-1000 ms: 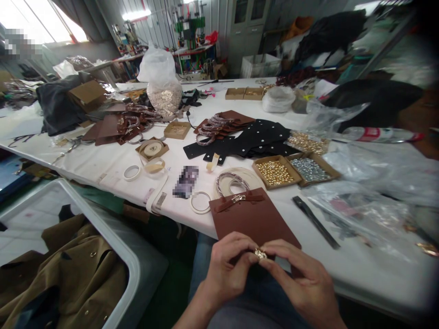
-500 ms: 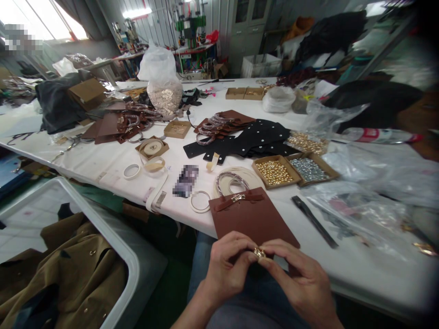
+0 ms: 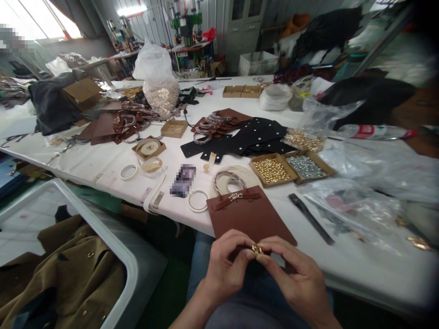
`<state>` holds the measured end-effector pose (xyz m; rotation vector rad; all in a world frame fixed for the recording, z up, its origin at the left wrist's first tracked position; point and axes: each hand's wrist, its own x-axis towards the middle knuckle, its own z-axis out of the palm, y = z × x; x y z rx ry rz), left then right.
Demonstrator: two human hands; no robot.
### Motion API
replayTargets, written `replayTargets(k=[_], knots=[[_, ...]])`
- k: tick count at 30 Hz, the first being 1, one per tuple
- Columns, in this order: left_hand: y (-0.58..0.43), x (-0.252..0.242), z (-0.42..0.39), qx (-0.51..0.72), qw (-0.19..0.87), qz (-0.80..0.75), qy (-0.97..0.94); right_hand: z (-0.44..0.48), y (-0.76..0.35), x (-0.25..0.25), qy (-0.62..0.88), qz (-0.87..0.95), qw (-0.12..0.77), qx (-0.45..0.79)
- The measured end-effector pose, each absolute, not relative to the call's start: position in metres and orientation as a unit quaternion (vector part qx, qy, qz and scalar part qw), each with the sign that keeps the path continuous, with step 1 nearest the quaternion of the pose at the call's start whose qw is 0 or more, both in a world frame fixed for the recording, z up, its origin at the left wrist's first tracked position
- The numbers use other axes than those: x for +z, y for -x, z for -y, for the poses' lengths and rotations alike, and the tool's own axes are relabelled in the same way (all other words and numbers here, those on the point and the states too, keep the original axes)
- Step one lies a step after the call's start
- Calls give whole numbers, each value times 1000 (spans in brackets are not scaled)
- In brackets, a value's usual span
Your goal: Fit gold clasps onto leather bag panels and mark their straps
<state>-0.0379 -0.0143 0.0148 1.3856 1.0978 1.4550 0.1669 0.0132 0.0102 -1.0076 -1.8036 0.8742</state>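
Between my fingertips is a small gold-coloured metal fitting (image 3: 257,249); its exact kind is too small to make out. My left hand (image 3: 229,262) pinches it from the left, and my right hand (image 3: 297,269) pinches it from the right. Just beyond my hands lies a brown leather bag panel (image 3: 252,219) at the table's front edge. A strap with a metal clasp (image 3: 236,197) crosses its top, and a wrapped handle (image 3: 229,176) arches above it. Part of the panel's near edge is hidden behind my fingers.
Open boxes of gold studs (image 3: 272,171) and silver studs (image 3: 305,165) stand beyond the panel. A dark flat tool (image 3: 311,219) lies to the right, near plastic bags (image 3: 356,205). Black pieces (image 3: 254,139) lie mid-table. A white bin (image 3: 132,269) with brown cloth stands at left.
The whole view has shifted slightly, so the table's things appear a little further left. Both hands keep their pinch on the gold fitting, which seems turned a little.
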Motion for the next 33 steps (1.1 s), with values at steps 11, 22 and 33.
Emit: replayTargets(k=[11, 22, 33], knots=[[32, 9, 11, 608, 409, -432, -526, -16, -164, -1, 422, 684, 438, 404], [34, 3, 8, 594, 449, -465, -478, -35, -170, -1, 490, 629, 408, 445], [70, -3, -30, 460, 190, -620, -607, -86, -141, -6, 395, 869, 232, 189]])
